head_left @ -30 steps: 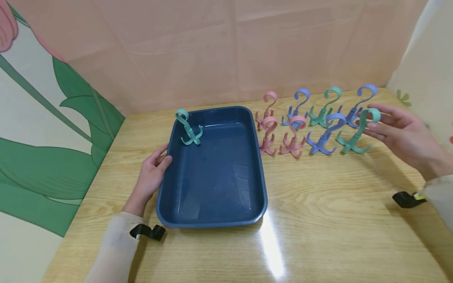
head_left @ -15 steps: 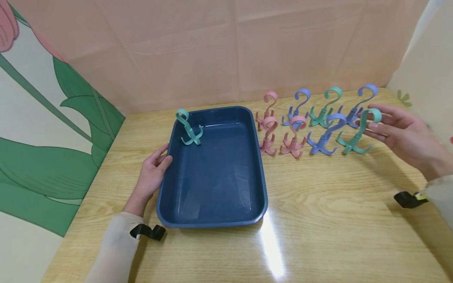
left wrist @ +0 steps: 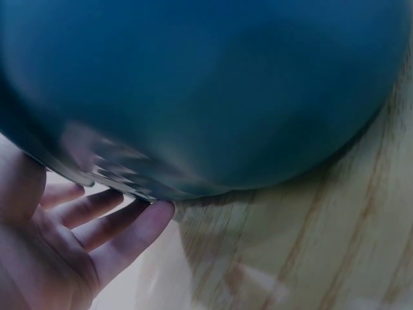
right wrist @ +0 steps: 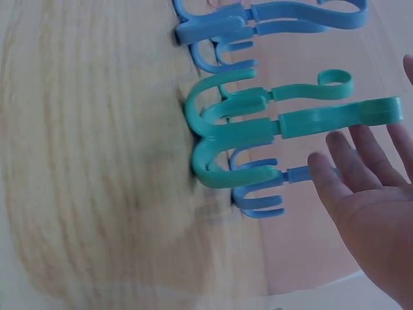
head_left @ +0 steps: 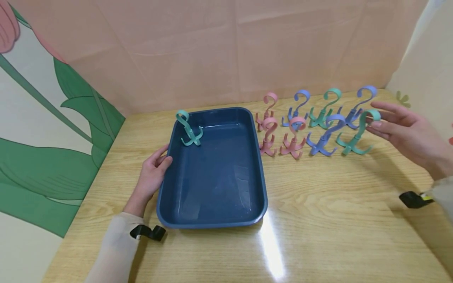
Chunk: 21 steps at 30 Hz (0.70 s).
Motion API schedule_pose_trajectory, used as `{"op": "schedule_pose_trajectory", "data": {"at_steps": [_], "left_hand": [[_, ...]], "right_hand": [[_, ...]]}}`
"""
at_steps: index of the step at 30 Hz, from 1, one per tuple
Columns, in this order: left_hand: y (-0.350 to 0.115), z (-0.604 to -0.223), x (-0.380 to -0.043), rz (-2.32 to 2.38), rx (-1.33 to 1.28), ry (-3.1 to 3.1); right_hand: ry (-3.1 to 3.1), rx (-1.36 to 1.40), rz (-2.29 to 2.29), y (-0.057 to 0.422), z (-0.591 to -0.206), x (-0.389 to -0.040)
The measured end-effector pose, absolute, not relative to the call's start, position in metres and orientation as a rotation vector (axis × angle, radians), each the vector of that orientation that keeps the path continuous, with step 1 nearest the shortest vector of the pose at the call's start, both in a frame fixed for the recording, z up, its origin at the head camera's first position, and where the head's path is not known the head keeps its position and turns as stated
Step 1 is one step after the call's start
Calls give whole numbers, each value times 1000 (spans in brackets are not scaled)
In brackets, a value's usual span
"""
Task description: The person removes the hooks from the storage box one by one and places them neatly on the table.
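Observation:
My left hand (head_left: pixel 153 173) holds the left rim of a dark blue plastic tray (head_left: pixel 212 226); in the left wrist view its fingers (left wrist: pixel 132 242) lie against the tray's outer wall. One green swivel hanger hook (head_left: pixel 191 133) stands inside the tray at the far left corner. My right hand (head_left: pixel 407 127) hovers at the curled top of the front-right green hanger hook (head_left: pixel 355 139), which stands on the table. In the right wrist view the fingers (right wrist: pixel 345 161) are spread beside that hook's top; whether they touch it I cannot tell.
Two rows of hanger hooks stand right of the tray: pink ones (head_left: pixel 291 145) at the left, blue ones (head_left: pixel 323 141) farther right, another green one (head_left: pixel 323 116) behind. A pink cloth backdrop (head_left: pixel 212 59) rises at the table's (head_left: pixel 318 220) back edge.
My right hand has drawn slightly to the right from the front green hanger hook, its fingers loosening. The hook stays standing in place. My left hand and the tray have not moved.

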<state>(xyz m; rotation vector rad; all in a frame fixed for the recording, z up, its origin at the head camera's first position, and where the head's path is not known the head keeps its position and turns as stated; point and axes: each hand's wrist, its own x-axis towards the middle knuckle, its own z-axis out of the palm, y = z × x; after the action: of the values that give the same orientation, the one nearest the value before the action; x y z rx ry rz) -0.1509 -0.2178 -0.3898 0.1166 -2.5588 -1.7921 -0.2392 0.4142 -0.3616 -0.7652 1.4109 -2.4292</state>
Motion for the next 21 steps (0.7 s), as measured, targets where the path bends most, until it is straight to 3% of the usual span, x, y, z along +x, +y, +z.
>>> {"op": "schedule_pose_trajectory", "data": {"at_steps": [12, 21], "left_hand": [[-218, -390, -151, -1792, 125, -2560], [-219, -392, -152, -1798, 96, -2538]], "right_hand": [[1557, -702, -2488, 413, -331, -237], [1806, -643, -2405, 384, -303, -226]]}}
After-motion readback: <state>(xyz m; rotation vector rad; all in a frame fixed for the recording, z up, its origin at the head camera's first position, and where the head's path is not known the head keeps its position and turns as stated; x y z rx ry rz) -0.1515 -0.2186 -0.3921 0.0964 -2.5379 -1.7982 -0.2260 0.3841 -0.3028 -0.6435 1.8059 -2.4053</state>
